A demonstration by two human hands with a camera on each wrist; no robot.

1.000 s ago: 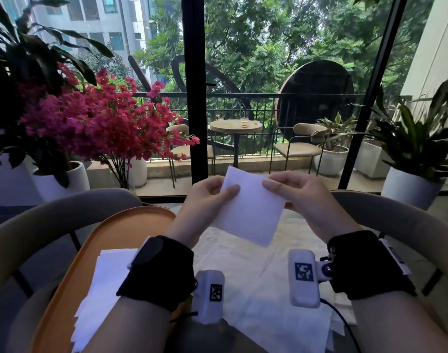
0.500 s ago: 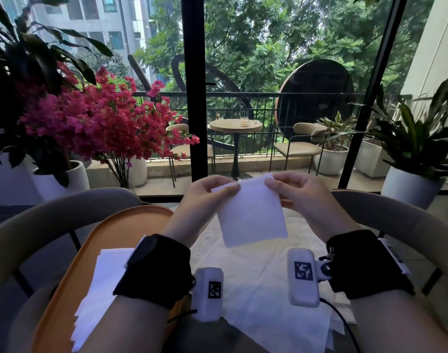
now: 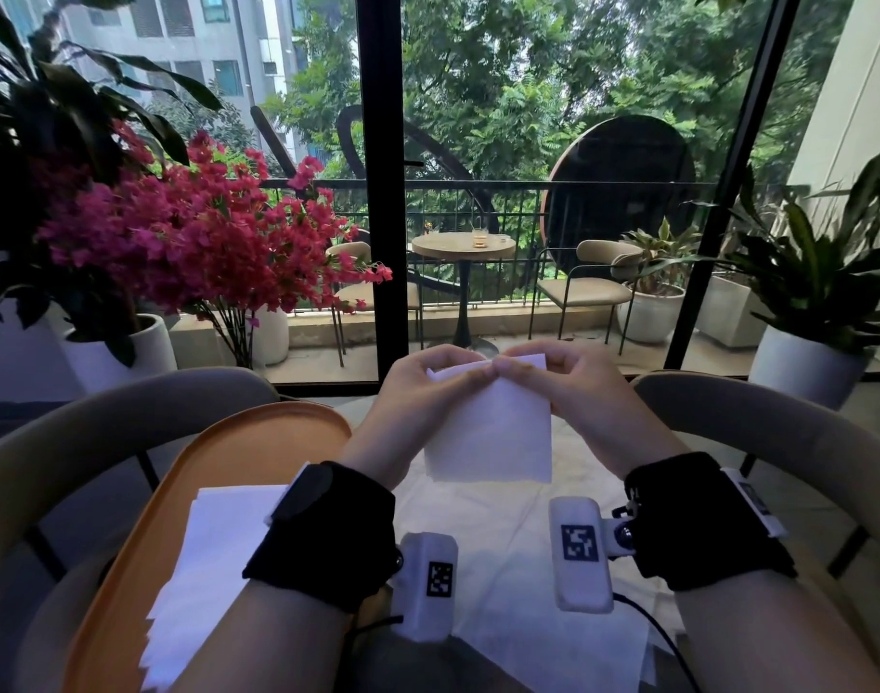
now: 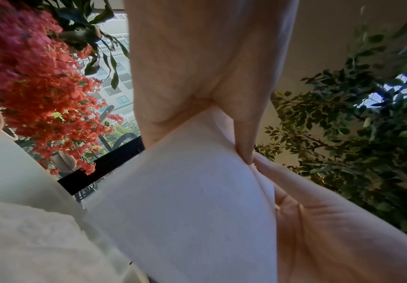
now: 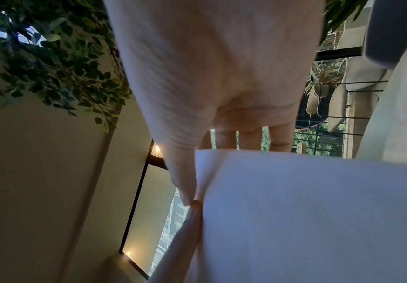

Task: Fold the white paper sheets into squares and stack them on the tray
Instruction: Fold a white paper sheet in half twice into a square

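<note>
**Desk:** White paper in both hands, then. What does the caption say is happening?

**Photographer:** A person holds a folded white sheet (image 3: 493,432) in the air over the table, pinched along its top edge. The left hand (image 3: 418,387) and the right hand (image 3: 568,382) meet there, thumbs and forefingers closed on the paper, fingertips almost touching. The wrist views show the same pinch from below, with the sheet (image 4: 185,201) hanging down from the fingers (image 5: 229,137).

**Desk:** How far along is the job?

**Photographer:** Partway, by my reading. A stack of folded sheets (image 3: 218,557) already lies on the orange tray (image 3: 258,442), at its near end. More unfolded paper (image 3: 518,592) is spread flat on the table beneath the hands. So some squares are done, this one looks close to finished, and several sheets remain.

**Desk:** Any room to move?

**Photographer:** Room enough. The tray sits to the left of the held sheet, and its far half is bare orange. The stack's corners look fanned, so the next square would want lining up. Curved chair backs (image 3: 778,442) flank the table on both sides, and the wrist cameras (image 3: 580,552) hang low above the loose paper, which could snag. The table's own edges I cannot make out under the sheets.
</note>
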